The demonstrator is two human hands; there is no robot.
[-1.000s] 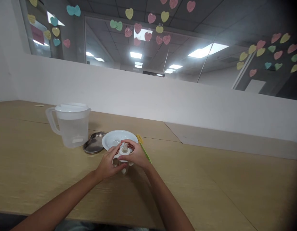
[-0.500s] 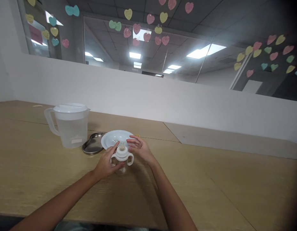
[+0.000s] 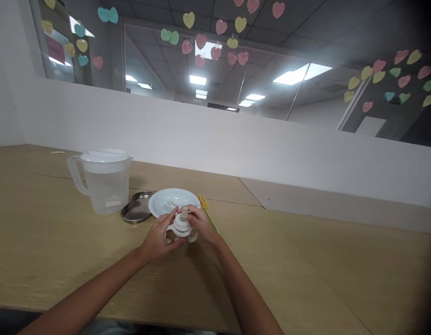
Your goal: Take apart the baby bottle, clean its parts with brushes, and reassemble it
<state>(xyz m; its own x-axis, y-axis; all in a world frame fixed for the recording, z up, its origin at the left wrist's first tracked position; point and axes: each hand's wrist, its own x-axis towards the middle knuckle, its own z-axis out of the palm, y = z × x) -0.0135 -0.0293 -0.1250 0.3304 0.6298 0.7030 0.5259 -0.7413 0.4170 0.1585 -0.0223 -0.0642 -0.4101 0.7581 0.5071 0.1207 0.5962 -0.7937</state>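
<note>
A clear baby bottle (image 3: 182, 226) with a white collar, a clear teat and two white side handles is upright in front of me over the table. My left hand (image 3: 161, 238) is wrapped round its left side, thumb across the front of the body. From the right, my right hand (image 3: 200, 224) closes on the white collar, fingers curled behind and beside the teat. Part of the right handle and the far side of the bottle are hidden by my hands. Just beyond the bottle lies a white plate (image 3: 157, 197) with a small clear piece on it.
Left of the plate is a kidney-shaped metal tray (image 3: 136, 211). Farther left stands a translucent lidded pitcher (image 3: 108, 186). A yellow and green item (image 3: 203, 202) lies right of the plate, partly behind my right hand. A white wall (image 3: 187, 135) with a window above borders the table.
My right hand has moved in from beside the bottle and closed on its collar. The bottle has shifted slightly right and down, tilting a little, with my left hand still round it.
</note>
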